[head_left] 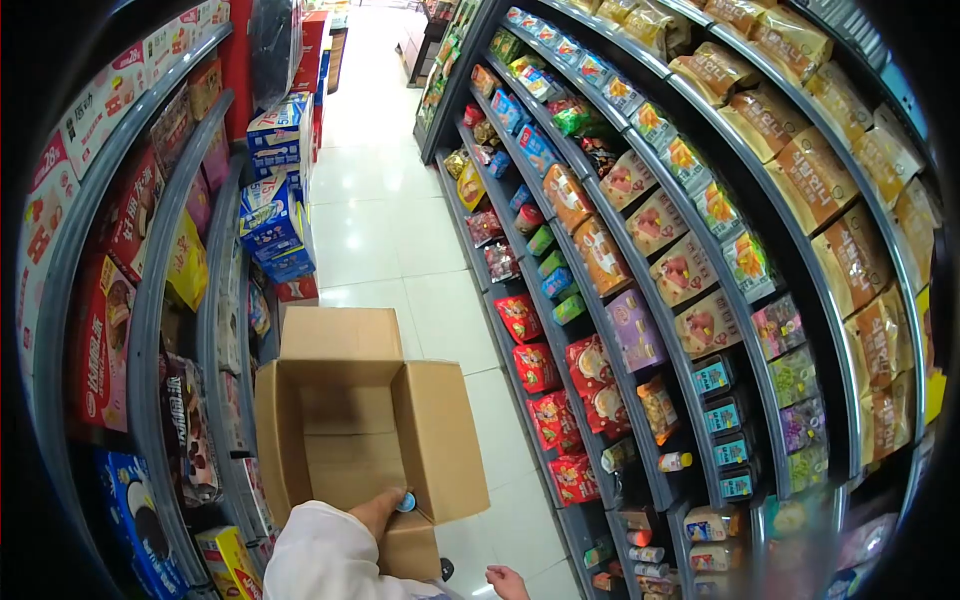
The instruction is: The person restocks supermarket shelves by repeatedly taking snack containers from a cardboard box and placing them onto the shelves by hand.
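Observation:
My left hand (376, 512), at the end of a white sleeve, reaches into an open cardboard box (440, 440) on the floor. Its fingers are closed around a small item with a round blue top (406, 502), beside the box's right wall. The rest of that item is hidden by the hand. Outside the box, at the bottom edge of the view, my right hand (507, 582) is only partly visible. Its fingers look loosely bent and slightly apart, with nothing seen in them. The box's flaps are folded outward.
Close on the left stands a shelf (150, 300) of boxed snacks. Blue and white cartons (275, 220) are stacked beyond the box. A long shelf (690, 360) of bagged snacks and small jars lines the right. Between them a white tiled floor (375, 230) leads away.

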### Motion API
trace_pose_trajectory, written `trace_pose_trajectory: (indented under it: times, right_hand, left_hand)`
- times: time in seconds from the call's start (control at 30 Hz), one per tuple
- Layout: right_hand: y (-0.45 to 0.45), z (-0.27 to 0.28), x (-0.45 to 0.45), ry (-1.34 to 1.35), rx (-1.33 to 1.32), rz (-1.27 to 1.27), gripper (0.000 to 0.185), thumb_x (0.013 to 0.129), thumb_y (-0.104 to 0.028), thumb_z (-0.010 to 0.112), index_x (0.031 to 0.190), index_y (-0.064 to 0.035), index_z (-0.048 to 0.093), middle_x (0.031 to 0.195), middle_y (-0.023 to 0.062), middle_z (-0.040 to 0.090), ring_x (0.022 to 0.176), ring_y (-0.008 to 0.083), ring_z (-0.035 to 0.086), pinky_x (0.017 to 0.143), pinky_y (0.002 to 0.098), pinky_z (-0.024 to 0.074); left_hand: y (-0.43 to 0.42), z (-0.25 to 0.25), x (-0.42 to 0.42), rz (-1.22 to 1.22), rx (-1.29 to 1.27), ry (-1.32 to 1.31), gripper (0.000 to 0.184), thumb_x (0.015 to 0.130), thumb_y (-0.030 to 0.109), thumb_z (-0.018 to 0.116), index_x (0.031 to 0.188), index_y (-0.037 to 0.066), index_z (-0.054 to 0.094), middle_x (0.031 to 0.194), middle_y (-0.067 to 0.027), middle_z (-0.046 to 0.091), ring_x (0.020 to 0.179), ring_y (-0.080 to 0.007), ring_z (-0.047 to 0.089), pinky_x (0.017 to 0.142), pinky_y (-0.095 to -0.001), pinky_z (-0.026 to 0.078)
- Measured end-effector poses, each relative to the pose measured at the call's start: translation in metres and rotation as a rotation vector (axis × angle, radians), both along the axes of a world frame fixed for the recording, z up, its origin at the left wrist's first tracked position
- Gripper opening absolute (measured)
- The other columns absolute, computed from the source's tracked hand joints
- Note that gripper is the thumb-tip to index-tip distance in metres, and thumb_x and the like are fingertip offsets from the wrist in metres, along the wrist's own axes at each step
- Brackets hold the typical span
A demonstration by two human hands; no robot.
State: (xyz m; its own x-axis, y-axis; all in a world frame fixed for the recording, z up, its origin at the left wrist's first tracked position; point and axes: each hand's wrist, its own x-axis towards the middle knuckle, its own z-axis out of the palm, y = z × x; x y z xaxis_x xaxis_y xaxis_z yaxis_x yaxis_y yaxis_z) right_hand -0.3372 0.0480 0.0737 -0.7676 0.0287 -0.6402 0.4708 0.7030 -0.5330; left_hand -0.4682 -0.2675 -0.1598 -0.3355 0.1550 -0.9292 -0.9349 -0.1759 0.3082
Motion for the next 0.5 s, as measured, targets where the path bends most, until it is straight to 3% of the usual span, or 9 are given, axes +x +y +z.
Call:
trace_pose_trajectory:
  times: [0.17,0.27,0.3,0.37,0.47,0.5]
  right_hand:
    - [0.003,0.014,-0.006,-0.002,0.04,0.083,0.04,0.086,-0.031,0.059,0.113,-0.0018,0.063,0.106,0.0202,0.065,0.102,0.0312,0.061,0.089,0.0392,0.047]
    - [-0.001,0.015,-0.026,-0.055,0.102,0.052,0.036,0.083,-0.031,0.065,0.108,-0.0047,0.067,0.088,0.0097,0.07,0.083,0.0177,0.066,0.078,0.0304,0.0518]
    - [-0.006,0.016,-0.032,-0.038,0.083,0.053,0.037,0.083,-0.033,0.066,0.109,-0.007,0.067,0.09,0.0105,0.07,0.085,0.0186,0.067,0.079,0.0303,0.0517]
    - [-0.016,0.016,-0.049,0.034,0.02,0.101,0.036,0.083,-0.033,0.066,0.108,-0.0066,0.067,0.09,0.0107,0.07,0.085,0.0188,0.067,0.079,0.0303,0.0517]
    - [-0.04,0.027,-0.081,0.109,-0.092,0.166,0.036,0.083,-0.032,0.065,0.108,-0.0057,0.067,0.091,0.0112,0.07,0.086,0.0186,0.067,0.079,0.0299,0.0516]
    - [-0.049,0.033,-0.095,0.127,-0.132,0.186,0.036,0.083,-0.032,0.065,0.108,-0.0054,0.067,0.091,0.0114,0.07,0.086,0.0185,0.066,0.079,0.0297,0.0516]
  left_hand:
    - [-0.02,0.009,0.009,0.256,0.18,0.057,0.03,0.083,0.029,0.063,0.099,0.005,0.066,0.091,-0.0103,0.065,0.083,-0.02,0.063,0.068,-0.0391,0.051]
    - [-0.037,0.024,0.02,0.364,0.225,0.13,0.029,0.082,0.03,0.064,0.099,0.005,0.066,0.091,-0.0092,0.065,0.083,-0.0194,0.063,0.068,-0.0388,0.051]
    - [-0.042,0.031,0.023,0.359,0.193,0.149,0.029,0.082,0.03,0.065,0.099,0.006,0.066,0.091,-0.0088,0.065,0.083,-0.0192,0.063,0.067,-0.0387,0.051]
    - [-0.05,0.041,0.028,0.281,0.038,0.164,0.029,0.082,0.03,0.065,0.099,0.006,0.066,0.091,-0.0081,0.065,0.083,-0.0189,0.063,0.067,-0.0385,0.051]
    - [-0.059,0.062,0.005,-0.066,-0.344,0.117,0.05,0.069,0.034,0.07,0.107,0.003,0.063,0.107,-0.0203,0.065,0.095,-0.0314,0.062,0.084,-0.0413,0.05]
    - [-0.062,0.076,0.002,-0.083,-0.487,0.219,0.05,0.067,0.032,0.071,0.107,0.003,0.063,0.106,-0.02,0.065,0.097,-0.0319,0.062,0.085,-0.0413,0.05]
